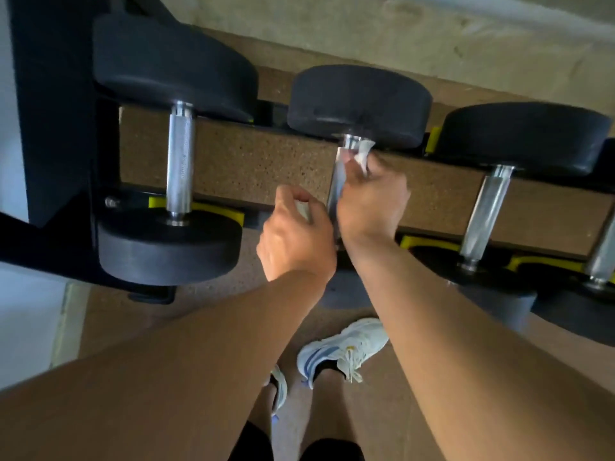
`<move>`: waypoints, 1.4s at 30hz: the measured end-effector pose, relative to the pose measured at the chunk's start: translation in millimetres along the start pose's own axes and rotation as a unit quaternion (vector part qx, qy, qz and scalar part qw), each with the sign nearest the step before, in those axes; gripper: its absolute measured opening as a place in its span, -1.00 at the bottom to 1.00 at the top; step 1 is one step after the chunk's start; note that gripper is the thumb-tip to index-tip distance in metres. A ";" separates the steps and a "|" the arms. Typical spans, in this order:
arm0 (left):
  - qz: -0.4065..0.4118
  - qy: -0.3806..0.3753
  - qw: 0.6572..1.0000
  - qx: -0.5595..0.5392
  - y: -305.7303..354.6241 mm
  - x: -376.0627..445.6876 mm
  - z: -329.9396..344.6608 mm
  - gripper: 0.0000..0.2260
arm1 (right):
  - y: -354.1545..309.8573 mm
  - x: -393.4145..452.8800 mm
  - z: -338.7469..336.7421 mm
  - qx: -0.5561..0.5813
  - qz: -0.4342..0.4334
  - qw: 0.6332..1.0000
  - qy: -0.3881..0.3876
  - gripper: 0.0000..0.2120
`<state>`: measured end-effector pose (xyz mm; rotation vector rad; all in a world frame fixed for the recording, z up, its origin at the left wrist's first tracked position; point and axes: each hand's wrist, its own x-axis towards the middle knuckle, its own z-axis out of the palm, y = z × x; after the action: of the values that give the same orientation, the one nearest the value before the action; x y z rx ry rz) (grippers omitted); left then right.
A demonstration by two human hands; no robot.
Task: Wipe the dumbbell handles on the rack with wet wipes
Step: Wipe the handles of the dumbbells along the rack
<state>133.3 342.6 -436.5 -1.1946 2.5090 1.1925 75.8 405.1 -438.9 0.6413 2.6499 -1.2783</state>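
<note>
Right hand (371, 197) wrapped, wet wipe (363, 154) inside, round the far end of the middle dumbbell handle (336, 184) on the rack (53, 111), shaft running near-to-far, unwiped length lying nearward, left hand (296, 237) curled just beside, pinching something pale.

Both bare forearms reach forward and up from the lower corners of the view, converging near the middle. The left hand (296, 234) is curled into a loose fist, knuckles up, with something small and pale pinched between thumb and fingers; what it is cannot be told. The right hand (369, 197) sits just beside it and slightly further forward, wrist bent, its fingers closed around a crumpled white wet wipe (362, 154) and a knurled steel dumbbell handle (336, 184), the fingertips blurred.
</note>
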 end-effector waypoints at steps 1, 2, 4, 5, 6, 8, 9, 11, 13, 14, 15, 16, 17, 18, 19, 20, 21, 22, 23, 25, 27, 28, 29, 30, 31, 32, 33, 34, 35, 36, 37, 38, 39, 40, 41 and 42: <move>0.005 -0.010 1.000 0.011 1.5 1.6 -0.1 -0.97 | 3.7 -8.1 -2.7 -0.024 -0.063 0.998 -0.006 -0.84; 0.007 -0.017 1.000 0.019 1.8 2.1 0.7 -0.96 | 7.7 -14.0 -5.5 -0.055 -0.127 0.990 -0.023 -0.73; 0.001 -0.013 1.000 0.022 1.4 1.8 0.8 -0.96 | 18.9 -13.4 -9.7 -0.135 -0.244 0.958 -0.068 -0.59; -0.005 -0.008 1.000 0.018 1.8 1.3 0.7 -0.96 | 23.9 -9.6 -12.5 -0.192 -0.289 0.934 -0.090 -0.52; -0.006 -0.004 1.000 0.011 1.9 0.5 1.1 -0.97 | 28.2 -4.8 -16.8 -0.251 -0.327 0.904 -0.110 -0.44; -0.006 0.006 1.000 0.002 1.5 -0.3 1.5 -0.97 | 33.8 5.2 -28.4 -0.327 -0.382 0.852 -0.146 -0.34; -0.007 0.011 1.000 -0.001 1.3 0.0 1.3 -0.96 | 35.0 8.5 -33.7 -0.349 -0.409 0.829 -0.154 -0.35; -0.006 0.015 1.000 -0.004 1.4 -0.9 2.0 -0.95 | 38.6 12.3 -43.1 -0.372 -0.482 0.776 -0.166 -0.46; -0.005 0.019 1.000 -0.003 2.1 -1.0 1.5 -0.95 | 36.5 20.1 -47.5 -0.382 -0.535 0.727 -0.200 -0.55; -0.007 0.022 1.000 -0.004 2.7 -0.7 1.3 -0.95 | 32.7 27.2 -48.0 -0.384 -0.547 0.708 -0.227 -0.57; -0.011 0.024 1.000 -0.009 3.2 -0.4 1.5 -0.95 | 27.9 35.8 -47.0 -0.388 -0.554 0.692 -0.252 -0.59; -0.018 0.028 0.999 -0.017 3.4 -0.3 2.0 -0.93 | 23.5 43.1 -45.4 -0.392 -0.557 0.678 -0.276 -0.60; -0.027 0.036 0.999 -0.026 3.3 -0.4 2.7 -0.91 | 18.7 46.4 -43.9 -0.400 -0.560 0.660 -0.301 -0.62; -0.033 0.052 0.997 -0.035 2.9 -0.8 4.0 -0.87 | 16.6 45.6 -43.6 -0.405 -0.557 0.641 -0.337 -0.65; -0.039 0.077 0.995 -0.043 1.9 -1.7 5.5 -0.83 | 17.1 41.8 -45.8 -0.405 -0.546 0.626 -0.381 -0.68; -0.046 0.109 0.992 -0.053 0.2 -2.6 6.4 -0.78 | 16.6 35.0 -50.3 -0.392 -0.527 0.623 -0.425 -0.71; -0.055 0.139 0.987 -0.066 -1.0 -3.2 7.1 -0.74 | 12.9 27.2 -56.1 -0.366 -0.499 0.637 -0.460 -0.74; -0.061 0.160 0.982 -0.082 -1.5 -3.1 8.4 -0.71 | 7.7 23.5 -61.4 -0.324 -0.461 0.681 -0.468 -0.74; -0.065 0.170 0.979 -0.096 -2.1 -2.7 10.0 -0.68 | 0.9 24.7 -64.3 -0.271 -0.429 0.739 -0.443 -0.71; -0.080 0.168 0.976 -0.110 -3.2 -3.2 9.8 -0.69 | -6.6 37.1 -62.5 -0.205 -0.465 0.799 -0.321 -0.61; -0.095 0.158 0.975 -0.122 -1.8 -3.2 9.0 -0.77 | -4.1 54.9 -52.1 -0.279 -0.555 0.743 -0.249 -0.52; -0.099 0.156 0.975 -0.125 -1.7 -3.7 9.2 -0.79 | 1.9 60.1 -45.5 -0.337 -0.581 0.693 -0.261 -0.50; -0.100 0.156 0.974 -0.127 -1.9 -4.3 9.1 -0.80 | 9.0 61.2 -41.1 -0.378 -0.587 0.659 -0.279 -0.53; -0.100 0.156 0.974 -0.128 -1.8 -4.1 9.1 -0.80 | 17.4 60.6 -38.2 -0.395 -0.581 0.649 -0.293 -0.58; -0.098 0.156 0.975 -0.127 -1.4 -3.6 9.2 -0.79 | 23.2 56.2 -38.2 -0.396 -0.570 0.651 -0.307 -0.61; -0.096 0.157 0.975 -0.127 -1.4 -3.1 8.8 -0.79 | 27.5 49.0 -40.4 -0.386 -0.555 0.656 -0.335 -0.61; -0.096 0.158 0.974 -0.128 -1.5 -3.0 8.0 -0.79 | 29.5 38.2 -45.2 -0.371 -0.531 0.661 -0.379 -0.62; -0.098 0.156 0.974 -0.130 -1.4 -3.1 7.7 -0.80 | 28.3 29.3 -52.2 -0.347 -0.501 0.670 -0.424 -0.65; -0.100 0.152 0.974 -0.134 -0.9 -3.3 7.7 -0.81 | 22.4 23.3 -58.8 -0.323 -0.464 0.685 -0.460 -0.68; -0.102 0.150 0.974 -0.137 -1.0 -3.4 7.3 -0.80 | 14.2 20.6 -62.4 -0.300 -0.424 0.709 -0.476 -0.71; -0.103 0.150 0.973 -0.139 -1.3 -4.0 7.0 -0.78 | 7.2 22.6 -62.1 -0.264 -0.398 0.744 -0.468 -0.71; -0.106 0.149 0.973 -0.139 -1.1 -4.3 6.9 -0.78 | 1.3 27.6 -59.7 -0.226 -0.402 0.781 -0.422 -0.69; -0.108 0.147 0.973 -0.141 -0.1 -4.7 6.9 -0.79 | -3.8 36.2 -55.9 -0.212 -0.433 0.803 -0.350 -0.67; -0.111 0.146 0.973 -0.143 0.7 -5.0 7.0 -0.80 | -4.6 45.7 -49.3 -0.228 -0.471 0.803 -0.286 -0.64; -0.112 0.147 0.972 -0.142 1.5 -5.6 6.5 -0.81 | -2.9 51.4 -42.1 -0.278 -0.508 0.775 -0.253 -0.62; -0.113 0.150 0.972 -0.139 1.8 -5.7 6.2 -0.81 | 2.6 52.9 -35.7 -0.337 -0.539 0.729 -0.253 -0.61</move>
<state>134.6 351.1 -437.3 -1.7988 2.3634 1.4294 31.6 450.9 -433.8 -1.3126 2.5858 -0.2975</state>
